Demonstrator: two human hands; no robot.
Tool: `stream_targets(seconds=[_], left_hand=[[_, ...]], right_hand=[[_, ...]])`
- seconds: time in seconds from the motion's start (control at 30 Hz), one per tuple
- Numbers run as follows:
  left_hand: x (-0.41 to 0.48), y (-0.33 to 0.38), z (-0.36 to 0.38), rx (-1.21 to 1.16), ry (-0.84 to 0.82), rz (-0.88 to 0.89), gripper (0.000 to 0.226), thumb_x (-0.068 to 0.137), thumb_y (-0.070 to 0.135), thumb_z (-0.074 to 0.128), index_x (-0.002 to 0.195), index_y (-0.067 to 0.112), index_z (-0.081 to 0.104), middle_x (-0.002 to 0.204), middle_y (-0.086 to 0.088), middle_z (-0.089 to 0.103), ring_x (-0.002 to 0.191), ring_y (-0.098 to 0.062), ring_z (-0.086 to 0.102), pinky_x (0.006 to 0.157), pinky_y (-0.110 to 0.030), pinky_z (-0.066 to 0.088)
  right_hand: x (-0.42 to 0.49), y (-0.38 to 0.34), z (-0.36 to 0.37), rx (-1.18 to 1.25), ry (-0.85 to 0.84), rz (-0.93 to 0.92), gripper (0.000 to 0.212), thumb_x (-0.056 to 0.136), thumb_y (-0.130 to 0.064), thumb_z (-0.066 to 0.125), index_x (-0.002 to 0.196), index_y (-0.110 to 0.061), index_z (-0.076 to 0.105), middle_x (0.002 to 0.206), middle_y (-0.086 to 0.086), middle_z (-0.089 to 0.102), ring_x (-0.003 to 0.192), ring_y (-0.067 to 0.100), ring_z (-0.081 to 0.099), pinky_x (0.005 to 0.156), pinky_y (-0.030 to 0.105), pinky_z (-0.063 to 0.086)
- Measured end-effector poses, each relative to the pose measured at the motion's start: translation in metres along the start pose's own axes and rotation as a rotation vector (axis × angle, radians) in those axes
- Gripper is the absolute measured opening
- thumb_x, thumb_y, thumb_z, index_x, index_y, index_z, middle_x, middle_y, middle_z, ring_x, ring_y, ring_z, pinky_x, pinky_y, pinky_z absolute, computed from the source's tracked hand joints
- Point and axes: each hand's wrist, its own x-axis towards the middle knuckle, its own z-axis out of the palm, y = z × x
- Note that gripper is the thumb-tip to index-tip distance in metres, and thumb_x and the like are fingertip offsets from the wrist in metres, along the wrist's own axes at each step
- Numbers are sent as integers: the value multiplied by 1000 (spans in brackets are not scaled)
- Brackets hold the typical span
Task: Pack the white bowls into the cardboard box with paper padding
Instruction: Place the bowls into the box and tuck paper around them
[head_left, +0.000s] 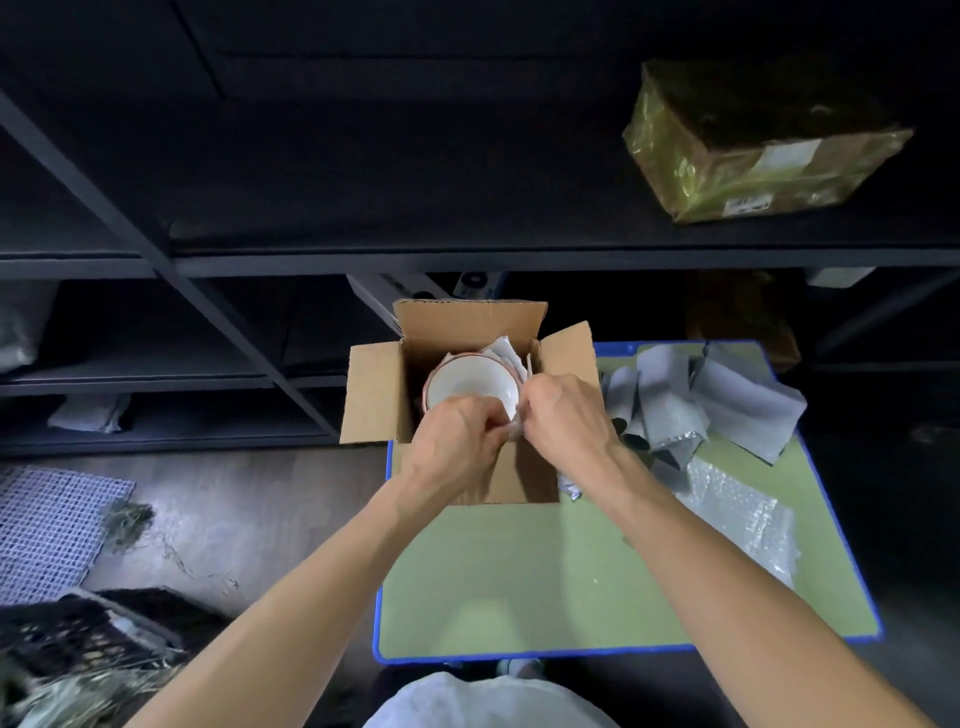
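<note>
Just right of your right hand (566, 415) lies a heap of grey plastic bags (727, 395), smooth and creased, some curled into loose tubes. The heap touches the box's right flap. Nearer to you on that side lies a flat sheet of bubble wrap (737, 514), clear and pebbled. Under both forearms is the table (545, 571), matte green with a blue rim. Well beyond your hands stands dark metal shelving (363, 260), with a parcel (763, 140) wrapped in glossy yellow tape up to the right. Far to the left of your left hand (457, 436), a white mesh mat (52, 525) and a black crate (78, 634) with dry straw lie on the floor.

The cardboard box (371, 395) stands open, its plain brown flaps spread outward; the near flap lies under your wrists. The white bowl (470, 382), round, glazed and reddish at the rim, sits inside it just beyond your knuckles. Crumpled paper padding (508, 349) is wedged behind it. Both hands meet at the bowl's near rim with fingers curled, pinching a pale scrap that looks like the same paper.
</note>
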Motion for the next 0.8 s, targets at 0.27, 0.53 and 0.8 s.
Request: stream_targets(seconds=[0.27,0.53,0.8], left_hand=[[7,2,10,4,-26,-40,20,91,35,61,86,16,67,86,0,71,83,-24,62,68,-37,50],[24,-2,-10,9,-208,-98,26,86,42,67,92,18,75,90,-1,73,90,-21,64,79,-33,53],[15,-6,-18,83,-191,-38,26,92,36,57,87,17,74,84,-4,73,84,-25,65,67,-31,49]], right_hand=[[2,1,6,21,-17,18,12,86,-11,61,95,-18,68,94,9,71,90,34,65,74,40,51],[9,-4,4,47,-33,32,15,87,-12,63,100,-20,66,95,4,72,91,30,64,64,33,41],[7,7,-4,111,130,39,16,92,-7,51,106,-12,56,77,10,61,79,36,57,60,35,23]])
